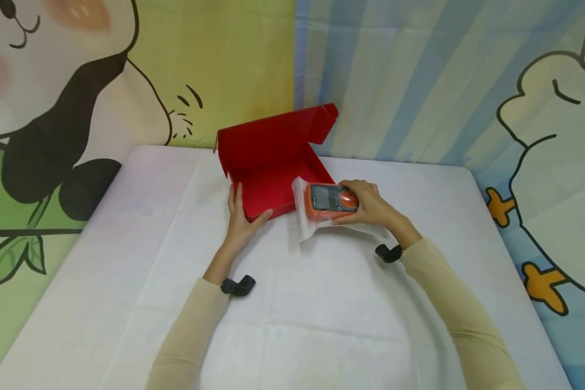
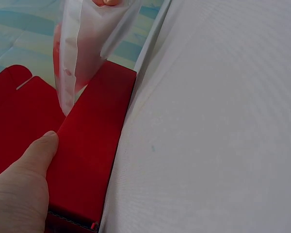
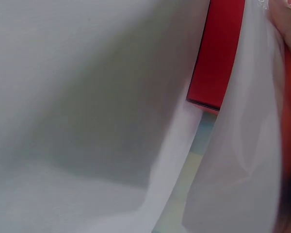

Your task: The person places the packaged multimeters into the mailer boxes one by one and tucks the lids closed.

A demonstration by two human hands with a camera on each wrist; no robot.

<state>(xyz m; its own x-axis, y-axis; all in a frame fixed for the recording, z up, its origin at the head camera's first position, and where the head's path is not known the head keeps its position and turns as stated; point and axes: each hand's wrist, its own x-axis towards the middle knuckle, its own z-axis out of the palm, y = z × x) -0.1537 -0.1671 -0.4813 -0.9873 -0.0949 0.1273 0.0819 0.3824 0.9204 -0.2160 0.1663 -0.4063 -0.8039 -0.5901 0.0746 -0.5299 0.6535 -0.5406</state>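
Orange meter, lettering: none of it can be read in any view.
Dial: small pale marks stand in a ring around it on the dark face; too small and blurred to make out as numbers or symbols.
Screen: no digits legible on the grey display.
Face below the screen: tiny pale marks, probably print, too small to read as a brand or model.
Plastic bag: no legible print on the cloudy film around the meter, in the head view or from either wrist.
Red box: no readable label on its lid, inside or front wall.
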